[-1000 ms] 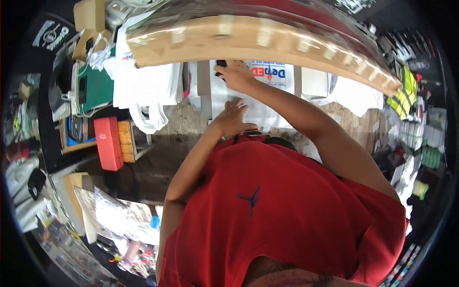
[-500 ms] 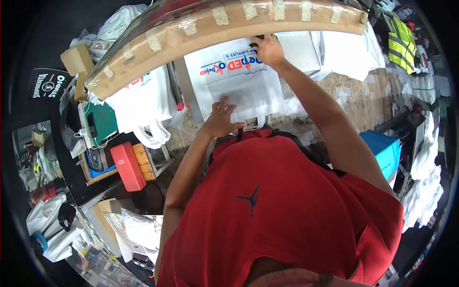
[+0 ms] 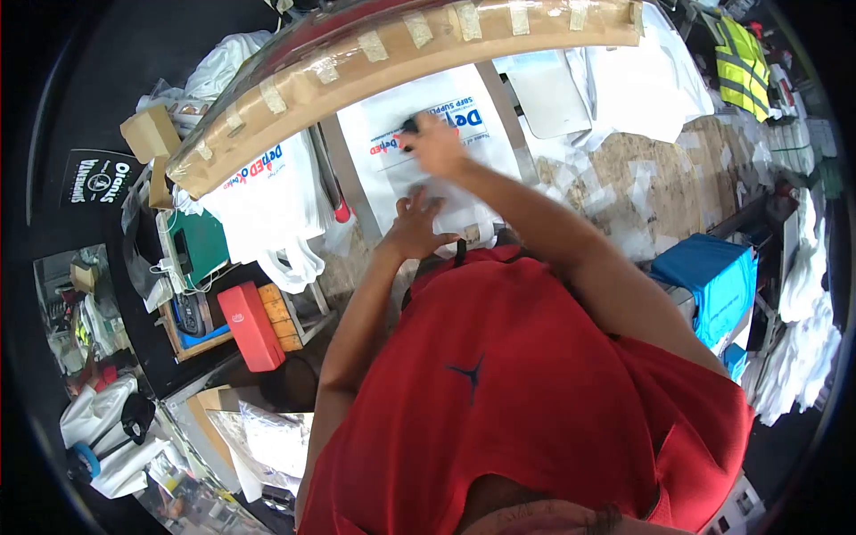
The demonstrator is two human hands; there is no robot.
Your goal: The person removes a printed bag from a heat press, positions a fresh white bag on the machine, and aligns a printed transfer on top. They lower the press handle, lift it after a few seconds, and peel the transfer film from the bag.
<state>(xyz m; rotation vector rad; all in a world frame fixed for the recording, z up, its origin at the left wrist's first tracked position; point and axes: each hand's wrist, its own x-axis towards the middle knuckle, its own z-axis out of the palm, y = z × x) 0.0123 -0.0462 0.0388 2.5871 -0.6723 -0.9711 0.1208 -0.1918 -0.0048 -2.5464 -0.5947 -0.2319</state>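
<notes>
A white printed bag [image 3: 366, 183] with blue and red lettering lies flat in front of me. My right hand [image 3: 437, 145] is over its printed part, slightly blurred, with its fingers closed around a small black object [image 3: 410, 131] that I cannot identify. Near the bag's lower edge, my left hand [image 3: 417, 227] rests with its fingers apart, holding nothing. The bag's handle end lies close to the red shirt.
A taped brown cardboard edge [image 3: 374, 49] arches over the far side. Stacked white bags [image 3: 276, 205] are at the left, beside a red box [image 3: 251, 327]. More white sheets [image 3: 637, 85] lie at the right, and a blue cloth-covered box [image 3: 713, 281] stands nearer.
My right hand has moved left and nearer across the bag's print, with the black object. My left hand stays at the lower edge. The camera view has shifted slightly.
</notes>
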